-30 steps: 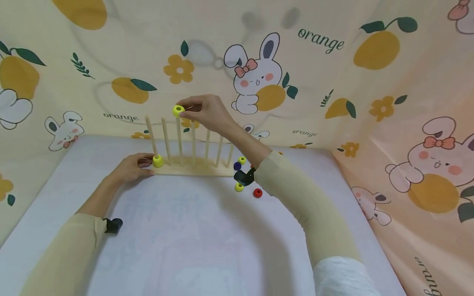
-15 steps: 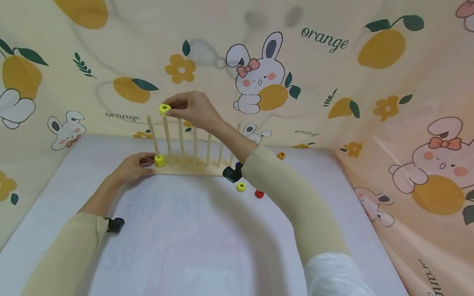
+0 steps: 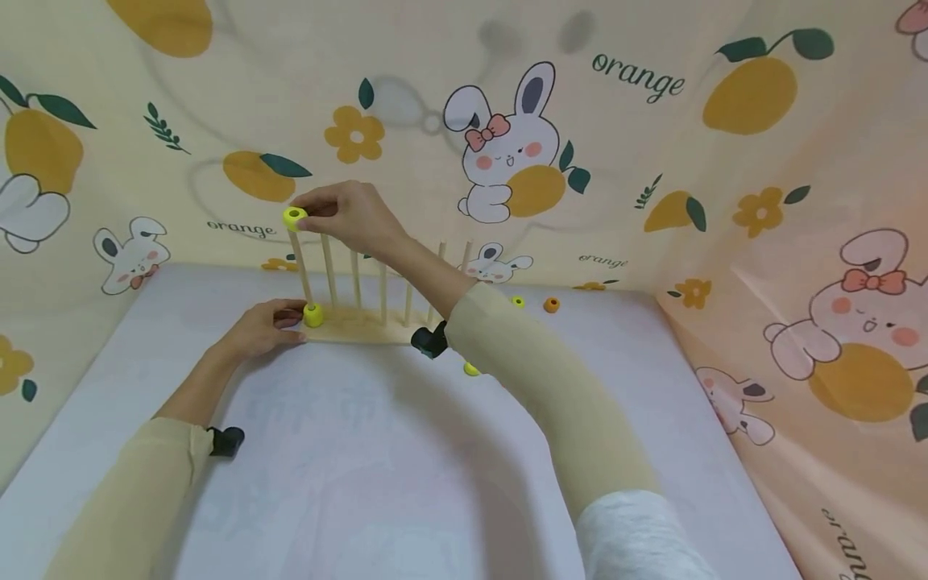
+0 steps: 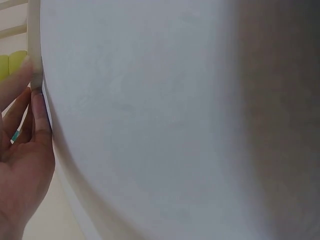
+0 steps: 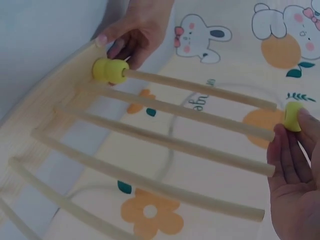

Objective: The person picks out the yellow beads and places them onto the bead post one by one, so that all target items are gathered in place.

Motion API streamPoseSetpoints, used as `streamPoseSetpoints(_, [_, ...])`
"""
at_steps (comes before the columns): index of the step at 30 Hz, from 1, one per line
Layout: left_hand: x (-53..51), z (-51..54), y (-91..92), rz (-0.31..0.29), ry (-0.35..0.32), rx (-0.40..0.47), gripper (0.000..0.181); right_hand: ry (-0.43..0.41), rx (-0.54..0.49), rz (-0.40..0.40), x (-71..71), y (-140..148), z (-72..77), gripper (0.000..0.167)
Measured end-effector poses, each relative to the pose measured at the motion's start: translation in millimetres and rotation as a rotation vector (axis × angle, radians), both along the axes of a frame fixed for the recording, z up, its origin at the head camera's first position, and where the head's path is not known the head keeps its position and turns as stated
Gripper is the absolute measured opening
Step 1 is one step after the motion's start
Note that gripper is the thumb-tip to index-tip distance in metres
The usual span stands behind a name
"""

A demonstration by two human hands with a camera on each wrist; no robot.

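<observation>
My right hand [image 3: 354, 216] pinches a yellow bead [image 3: 294, 218] at the top of the leftmost peg; the right wrist view shows the held bead [image 5: 293, 117] just off that peg's tip [image 5: 270, 105]. Two yellow beads [image 5: 110, 70] sit at the foot of the same peg. The wooden base [image 3: 377, 330] carries a row of several upright pegs. At its left end my left hand [image 3: 254, 329] grips the base, thumb at the front edge and fingers behind; the left wrist view shows these fingers [image 4: 41, 112] against the wood.
Behind my right forearm lie a yellow bead [image 3: 518, 302] and an orange bead [image 3: 552, 305]. Another yellow bead [image 3: 472, 369] is partly hidden by the right sleeve [image 3: 536, 387]. A printed cloth [image 3: 406, 48] hangs behind the table.
My right hand has moved left with the yellow bead, from above the third peg, past the second, to the leftmost one. My left hand has stayed at the base.
</observation>
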State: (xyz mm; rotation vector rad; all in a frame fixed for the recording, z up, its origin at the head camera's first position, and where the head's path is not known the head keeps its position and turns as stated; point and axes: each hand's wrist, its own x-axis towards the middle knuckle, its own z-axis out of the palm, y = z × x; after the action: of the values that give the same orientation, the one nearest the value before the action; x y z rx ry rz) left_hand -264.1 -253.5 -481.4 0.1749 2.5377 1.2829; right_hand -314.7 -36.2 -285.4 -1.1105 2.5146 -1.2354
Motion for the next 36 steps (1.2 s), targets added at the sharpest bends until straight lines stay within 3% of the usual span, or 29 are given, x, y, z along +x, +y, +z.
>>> streamPoseSetpoints(11, [-2.2,-4.5,-2.6,0.006,-0.014,-0.002,0.072,0.023,0.066,-0.033,-0.3,-11,-6.9,0.034])
streamPoseSetpoints(19, [-0.8,-0.2,0.0,-0.009,-0.013,0.018,0.071,0.033,0.105,-0.02,-1.7,-13,-9.0,0.035])
streamPoseSetpoints(28, [-0.6,1.4,0.0,-0.018,0.002,-0.023,0.073,0.031,0.126,-0.02,-1.5,-12,-7.9,0.036])
streamPoseSetpoints(36, [-2.2,0.2,1.7,0.0,-0.011,-0.027,0.075,0.008,0.072,-0.037,-1.0,0,-0.3,0.036])
